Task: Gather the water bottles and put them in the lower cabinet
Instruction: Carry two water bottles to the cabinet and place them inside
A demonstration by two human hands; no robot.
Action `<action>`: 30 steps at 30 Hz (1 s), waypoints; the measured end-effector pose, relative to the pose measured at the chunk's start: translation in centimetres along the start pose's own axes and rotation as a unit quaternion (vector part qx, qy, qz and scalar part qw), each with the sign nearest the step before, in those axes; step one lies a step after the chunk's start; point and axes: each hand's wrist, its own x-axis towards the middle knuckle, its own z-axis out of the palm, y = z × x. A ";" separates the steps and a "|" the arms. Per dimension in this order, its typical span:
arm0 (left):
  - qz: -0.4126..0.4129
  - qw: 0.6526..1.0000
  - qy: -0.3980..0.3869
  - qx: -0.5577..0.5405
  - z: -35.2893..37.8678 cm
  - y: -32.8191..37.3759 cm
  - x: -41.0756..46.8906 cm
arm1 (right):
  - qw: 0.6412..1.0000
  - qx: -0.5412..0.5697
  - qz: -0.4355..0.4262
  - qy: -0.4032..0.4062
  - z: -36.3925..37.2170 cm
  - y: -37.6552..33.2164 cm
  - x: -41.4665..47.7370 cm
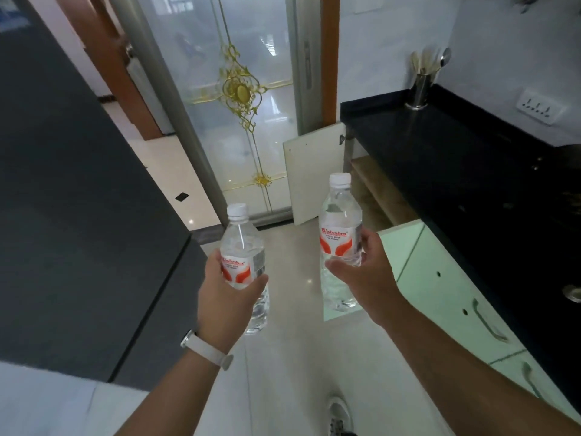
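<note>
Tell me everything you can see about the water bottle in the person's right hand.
The water bottle in the right hand is clear plastic with a white screw cap, still on. A white label with red lettering and orange curved shapes wraps its middle. It looks full of clear water. It is held roughly upright in the air above the pale floor, near the open lower cabinet. The right hand grips it around the label and lower body; nothing else touches it.

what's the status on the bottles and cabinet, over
Left hand shut on left bottle, right hand shut on right bottle. Both upright, capped. Lower cabinet door open ahead, floor path clear.
</note>
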 end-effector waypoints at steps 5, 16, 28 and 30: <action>0.004 1.000 0.014 0.005 2.9 1.7 5.9 | 1.000 0.008 -0.019 -0.019 0.1 -1.3 8.1; 0.007 1.000 -0.003 -0.026 5.9 1.5 17.4 | 0.999 -0.027 -0.021 -0.003 3.9 -2.8 17.9; 0.034 0.991 -0.106 -0.070 5.9 -2.4 38.0 | 0.996 -0.037 0.002 0.086 13.4 -5.2 30.4; 0.032 0.989 -0.120 -0.080 5.8 -3.0 41.5 | 0.994 -0.055 -0.003 0.094 15.4 -6.0 32.4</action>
